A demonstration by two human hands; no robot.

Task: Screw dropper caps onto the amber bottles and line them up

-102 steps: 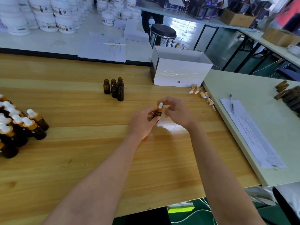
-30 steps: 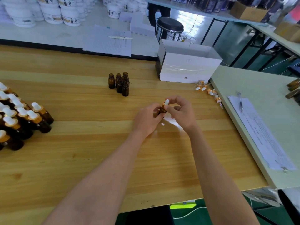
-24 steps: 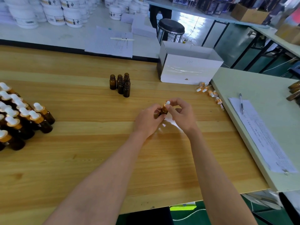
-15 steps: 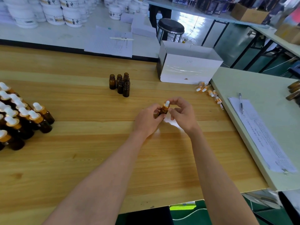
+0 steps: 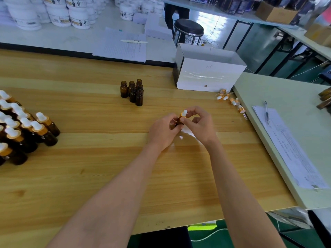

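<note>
Wooden tabletop [image 5: 89, 176] fills the near field beneath your forearms. At its centre, your left hand [image 5: 163, 132] grips the body of one amber bottle [image 5: 179, 121], held tilted just above the surface. Your right hand [image 5: 198, 126] pinches the dropper cap [image 5: 184, 113] seated on the bottle's neck between thumb and forefinger. At the left edge, the capped bottles [image 5: 26, 129] stand in close rows. Beyond your hands, the uncapped bottles [image 5: 133, 91] stand clustered upright. Loose caps [image 5: 231, 100] lie far right, beside the white box [image 5: 209, 76]. White tubs [image 5: 59, 13] are stacked on the far bench.
</note>
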